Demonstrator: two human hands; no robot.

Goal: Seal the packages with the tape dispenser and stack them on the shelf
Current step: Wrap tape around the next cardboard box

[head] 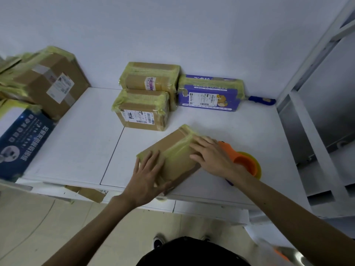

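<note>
The left hand (148, 175) and right hand (211, 156) lie flat on the brown package (165, 144) at the worktop's (76, 146) front edge, each grip open, smoothing yellow tape; the tape dispenser (244, 162) rests unheld beside the right hand. Behind, three taped packages (141, 112) sit near the wall; sealing looks nearly finished, with stacking yet to do.

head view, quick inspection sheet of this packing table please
surface: white table, panel seam across it.
job's things: cardboard box with yellowish tape over it; orange tape dispenser lying at its right; labelled brown package, second brown package and purple package taped, at the back.
clutter: blue-handled tool by the wall; cardboard scrap below the front edge; big taped box and blue carton at left.
hands: left hand and right hand flat on the cardboard box.
cables: nothing seen.
surroundings: white wall; shelf frame at right.
</note>
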